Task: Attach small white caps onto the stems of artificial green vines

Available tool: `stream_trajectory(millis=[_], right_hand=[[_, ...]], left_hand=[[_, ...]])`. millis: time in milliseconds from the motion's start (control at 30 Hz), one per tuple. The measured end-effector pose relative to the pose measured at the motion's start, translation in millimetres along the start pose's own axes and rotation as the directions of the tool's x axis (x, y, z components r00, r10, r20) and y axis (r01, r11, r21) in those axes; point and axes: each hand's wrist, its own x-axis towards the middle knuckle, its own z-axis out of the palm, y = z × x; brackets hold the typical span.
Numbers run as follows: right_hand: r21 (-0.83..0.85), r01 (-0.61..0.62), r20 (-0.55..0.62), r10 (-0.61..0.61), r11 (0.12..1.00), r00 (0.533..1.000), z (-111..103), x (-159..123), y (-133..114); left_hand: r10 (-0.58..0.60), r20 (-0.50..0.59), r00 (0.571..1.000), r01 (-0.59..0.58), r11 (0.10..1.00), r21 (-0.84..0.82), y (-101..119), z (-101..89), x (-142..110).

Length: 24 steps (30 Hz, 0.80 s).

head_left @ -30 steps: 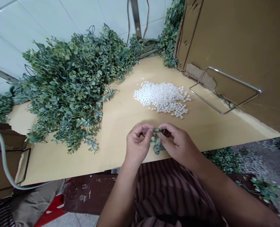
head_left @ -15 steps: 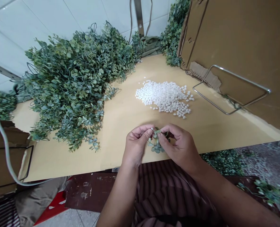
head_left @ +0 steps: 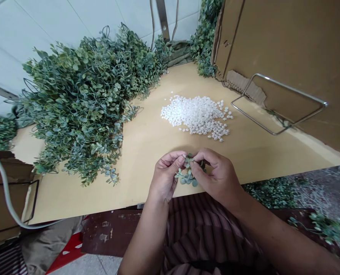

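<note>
My left hand [head_left: 165, 175] is closed in a pinch near the front edge of the table, with a tiny white plastic piece [head_left: 184, 156] at the tips of thumb and forefinger. Close beside it, my right hand [head_left: 218, 175] pinches a small artificial leaf sprig [head_left: 188, 178], its green leaves hanging below the fingers. The sprig's top end meets the white piece; whether they are joined is too small to tell. Beyond the hands lies a loose pile of small white plastic pieces [head_left: 194, 110]. A large heap of artificial green foliage [head_left: 80, 95] covers the table's left side.
The tan tabletop [head_left: 147, 152] has its front edge just before my body. At right stands a cardboard sheet [head_left: 290, 46] with a metal wire frame [head_left: 256, 116] by it. More foliage lies on the floor [head_left: 270, 194]. A pale cable [head_left: 3, 179] hangs at left.
The view has shifted slightly, so the table and piles appear a little further left. My hands keep the same pinch, and the sprig's leaves have moved slightly left.
</note>
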Motion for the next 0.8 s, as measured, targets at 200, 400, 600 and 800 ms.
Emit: stream_trajectory(millis=[200, 400, 600, 800], right_hand=[[0.015, -0.007, -0.027, 0.008, 1.000, 1.000, 0.5, 1.1, -0.1], [0.000, -0.004, -0.049, 0.004, 1.000, 0.999, -0.2, 2.0, 0.6], [0.023, -0.019, -0.050, 0.020, 1.000, 0.999, -0.3, 1.4, 3.9], [0.119, -0.062, -0.035, 0.067, 0.991, 0.997, 1.7, -0.5, 9.3]], left_hand=[[-0.018, 0.032, 0.999, 0.018, 1.000, -0.015, -0.3, 1.4, 0.7], [-0.012, 0.037, 0.999, 0.013, 1.000, -0.019, -1.8, 2.7, 3.1], [-0.034, 0.051, 0.998, 0.033, 0.999, 0.003, -2.4, 0.8, 6.1], [-0.052, 0.113, 0.992, 0.048, 0.998, 0.036, -0.1, 0.4, 9.8]])
